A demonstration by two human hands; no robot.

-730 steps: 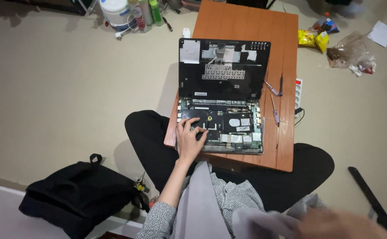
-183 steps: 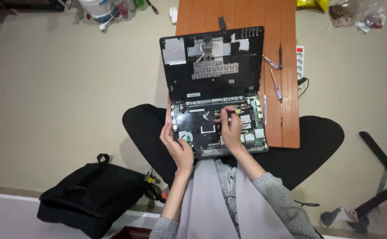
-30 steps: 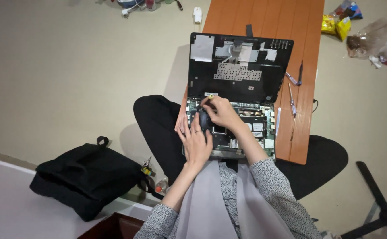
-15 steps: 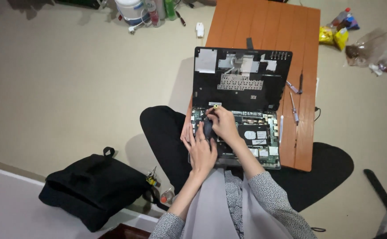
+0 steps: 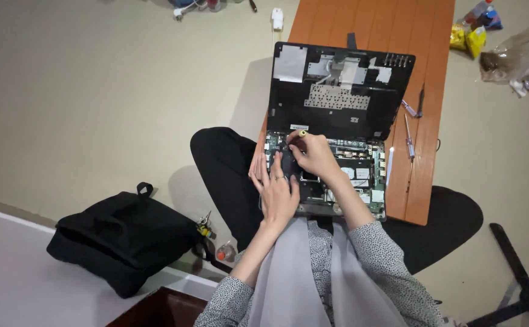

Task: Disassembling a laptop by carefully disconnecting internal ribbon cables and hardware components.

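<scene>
Two hands at work over an opened laptop base (image 5: pixel 337 175) on a low orange tabletop (image 5: pixel 434 91), black upper panel (image 5: pixel 340 91) tilted back behind it. Left hand (image 5: pixel 278 191) flat on the near-left corner of the exposed board, grip released, fingers spread. Right hand (image 5: pixel 316 154) clenched around a yellow-tipped screwdriver (image 5: pixel 301 134), tip down at the board's rear-left edge. Spare screwdrivers (image 5: pixel 408 142) loose to the right on the tabletop; black bag (image 5: pixel 125 239) on the floor, well apart.

Single head camera, looking steeply down, fairly far above opened laptop (image 5: pixel 337 121).
</scene>
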